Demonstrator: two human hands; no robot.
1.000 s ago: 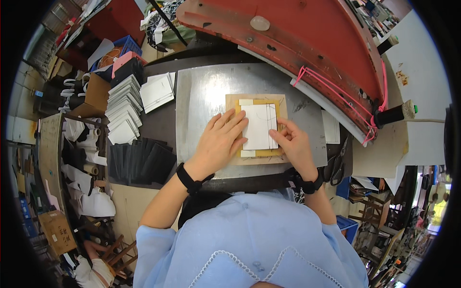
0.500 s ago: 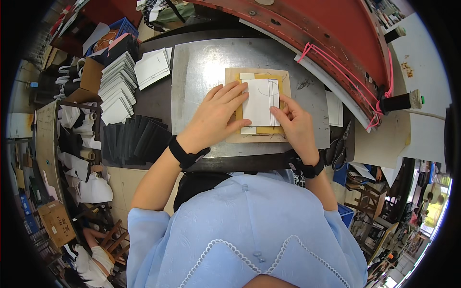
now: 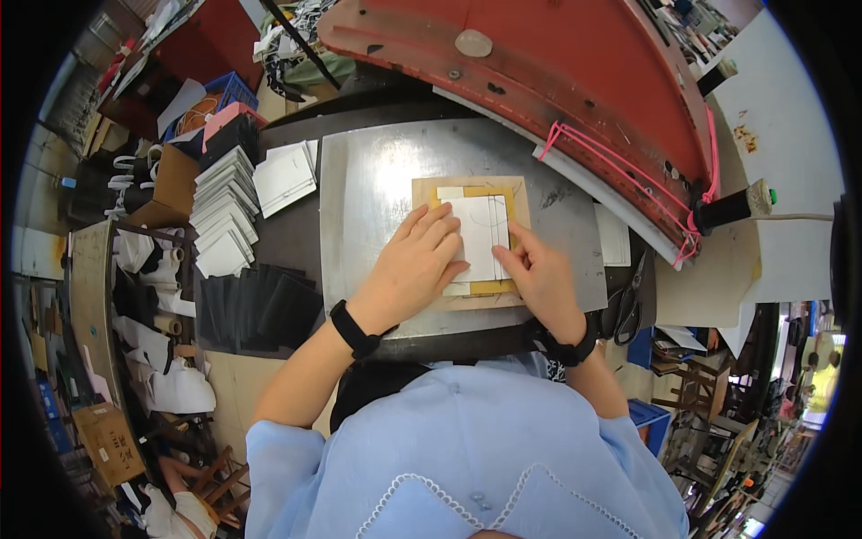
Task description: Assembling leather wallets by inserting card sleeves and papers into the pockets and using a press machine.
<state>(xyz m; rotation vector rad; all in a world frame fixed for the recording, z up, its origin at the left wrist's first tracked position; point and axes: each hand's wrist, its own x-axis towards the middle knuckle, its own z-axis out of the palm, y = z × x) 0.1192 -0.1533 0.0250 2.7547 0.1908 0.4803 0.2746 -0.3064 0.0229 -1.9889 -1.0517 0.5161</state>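
A white rectangular card [image 3: 482, 235] with dark lines along its right side lies on a yellow backing [image 3: 489, 288]. Beneath that is a tan board [image 3: 528, 189] on a metal plate. My left hand [image 3: 415, 260] is laid flat over the card's left edge, its fingers stretched out and the thumb apart. At the card's right edge is my right hand [image 3: 543, 277], its thumb on top and index finger along the edge, the other fingers curled. The underside of that grip is hidden.
A red machine frame [image 3: 575, 99] with pink cord and a black thread spool [image 3: 734, 207] slants over the back right. Stacked white cards [image 3: 226, 216] and black pieces [image 3: 260, 308] lie at left. Scissors [image 3: 630, 310] rest right of the metal plate [image 3: 359, 180].
The whole view has tilted, so the table and machine appear lower in the picture. Both hands stay at the card's two sides, with little visible change in their hold.
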